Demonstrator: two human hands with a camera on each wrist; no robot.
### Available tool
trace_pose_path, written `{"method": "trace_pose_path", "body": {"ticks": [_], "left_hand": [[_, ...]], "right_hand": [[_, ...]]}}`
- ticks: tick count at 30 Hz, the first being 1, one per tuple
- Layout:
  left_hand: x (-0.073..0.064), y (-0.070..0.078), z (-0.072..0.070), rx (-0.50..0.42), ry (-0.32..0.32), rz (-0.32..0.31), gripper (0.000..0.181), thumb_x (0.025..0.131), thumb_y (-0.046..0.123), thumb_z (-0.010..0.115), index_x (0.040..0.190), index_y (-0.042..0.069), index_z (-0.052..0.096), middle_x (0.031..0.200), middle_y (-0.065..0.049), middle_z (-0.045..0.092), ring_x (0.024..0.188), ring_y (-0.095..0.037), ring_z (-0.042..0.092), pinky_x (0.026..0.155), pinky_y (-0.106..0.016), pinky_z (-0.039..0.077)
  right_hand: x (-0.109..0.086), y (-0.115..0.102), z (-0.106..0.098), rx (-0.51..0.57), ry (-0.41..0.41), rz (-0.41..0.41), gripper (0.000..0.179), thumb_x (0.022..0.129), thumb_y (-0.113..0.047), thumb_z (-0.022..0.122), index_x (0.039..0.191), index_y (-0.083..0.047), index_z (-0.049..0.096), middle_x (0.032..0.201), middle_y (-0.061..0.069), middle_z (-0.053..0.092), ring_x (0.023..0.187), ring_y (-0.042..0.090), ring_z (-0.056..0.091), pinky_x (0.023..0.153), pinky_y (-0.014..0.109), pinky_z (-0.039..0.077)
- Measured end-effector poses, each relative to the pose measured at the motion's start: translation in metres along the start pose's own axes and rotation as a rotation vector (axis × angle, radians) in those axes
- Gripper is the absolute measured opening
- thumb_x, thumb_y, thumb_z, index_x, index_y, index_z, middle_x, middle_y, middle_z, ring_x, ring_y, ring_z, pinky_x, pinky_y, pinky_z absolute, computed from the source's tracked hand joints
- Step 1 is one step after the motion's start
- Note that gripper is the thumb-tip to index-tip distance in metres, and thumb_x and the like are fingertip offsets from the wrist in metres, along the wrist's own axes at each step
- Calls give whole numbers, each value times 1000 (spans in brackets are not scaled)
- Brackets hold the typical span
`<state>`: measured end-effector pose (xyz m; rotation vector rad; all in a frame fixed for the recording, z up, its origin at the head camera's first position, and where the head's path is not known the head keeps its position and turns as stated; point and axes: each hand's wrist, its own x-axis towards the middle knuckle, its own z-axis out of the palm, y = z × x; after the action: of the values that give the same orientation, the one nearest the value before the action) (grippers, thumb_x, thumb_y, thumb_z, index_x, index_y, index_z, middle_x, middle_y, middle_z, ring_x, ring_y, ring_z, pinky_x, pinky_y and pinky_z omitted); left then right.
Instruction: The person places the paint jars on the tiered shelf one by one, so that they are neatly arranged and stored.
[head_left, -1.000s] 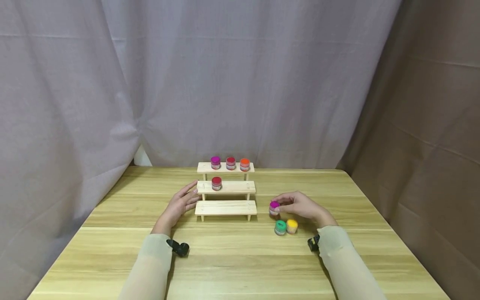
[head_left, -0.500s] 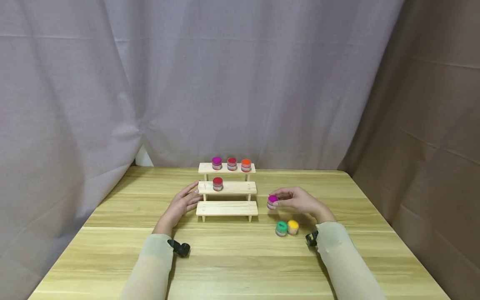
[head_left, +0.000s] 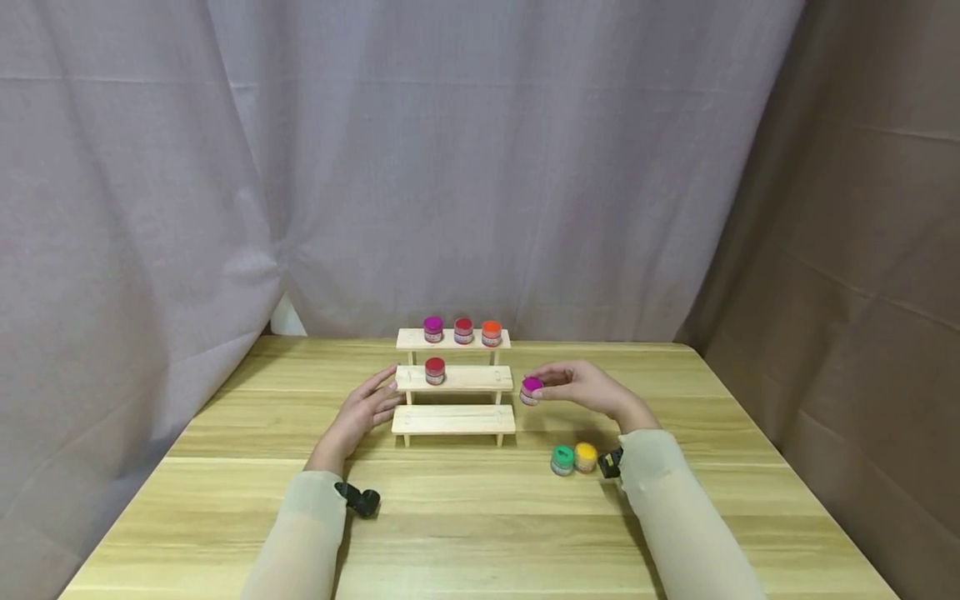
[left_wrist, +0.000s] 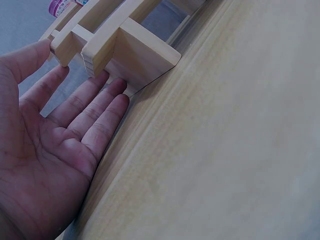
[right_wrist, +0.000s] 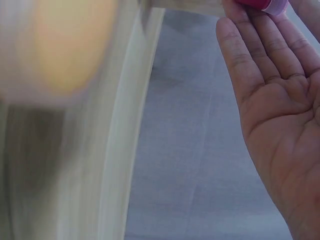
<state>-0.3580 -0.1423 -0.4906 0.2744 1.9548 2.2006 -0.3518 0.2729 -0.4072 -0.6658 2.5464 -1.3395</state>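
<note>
"Right hand: is anything held by it?"

"Yes. A purple pot is pinched between its thumb and fingers, just beside the rack, at the rack's three o'clock as seen from the head."

"And how is the left hand placed?"

"At the rack's nine o'clock, with its fingers straightened and spread; the rack's end is touched by fingertips."

"Where are the other pots?"

"A green pot and a yellow pot are stood close together on the table, at the rack's four o'clock. One lower red pot is set on the middle shelf, towards nine o'clock. Along the top shelf, from nine o'clock to three, an upper purple pot, an upper red pot and an orange pot are lined up."

"And at twelve?"

"A grey curtain is hung beyond the table."
</note>
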Motion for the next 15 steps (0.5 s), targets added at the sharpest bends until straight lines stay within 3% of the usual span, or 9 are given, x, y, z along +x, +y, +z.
{"method": "trace_pose_path", "body": {"ticks": [15], "left_hand": [[2,-2,-2,-9,-3,7,62,103,34,59,158,19,36,152,-23,42,133,-39,50,105,-37,49]], "right_hand": [[22,-24,12,-24,-47,-44,38,91,-32,76,125,-15,71,118,0,73,113,20,66,103,45,50]]}}
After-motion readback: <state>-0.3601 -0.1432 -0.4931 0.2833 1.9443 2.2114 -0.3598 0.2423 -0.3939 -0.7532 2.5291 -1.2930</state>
